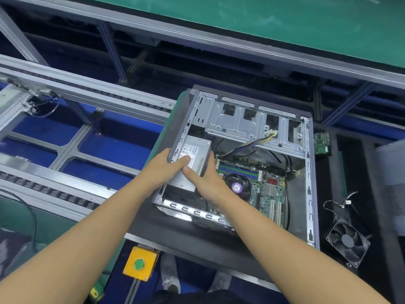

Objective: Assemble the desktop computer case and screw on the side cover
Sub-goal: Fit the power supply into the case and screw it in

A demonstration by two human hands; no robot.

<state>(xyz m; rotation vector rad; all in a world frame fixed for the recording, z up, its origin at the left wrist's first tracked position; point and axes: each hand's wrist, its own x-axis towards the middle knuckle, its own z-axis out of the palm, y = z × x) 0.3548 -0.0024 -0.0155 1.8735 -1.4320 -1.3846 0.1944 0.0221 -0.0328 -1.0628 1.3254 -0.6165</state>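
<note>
An open desktop computer case (308, 172) lies on its side on a dark mat, its interior facing up. A grey power supply (194, 150) sits in the case's near-left corner. My left hand (165, 168) grips the case's left wall and the power supply's left edge, thumb across the top. My right hand (207, 181) holds the power supply's right side, thumb on top and fingers down beside the motherboard (267, 189). A CPU cooler fan (237, 185) sits on the board. Coloured power cables (252, 144) run to the drive cage (238, 121).
A loose black case fan (347, 241) with its wire lies on the mat at the right. A small green circuit board (321, 142) sits beyond the case's far-right corner. A grey panel (392, 172) stands at the right edge. A yellow box with a green button (140, 263) hangs below the bench.
</note>
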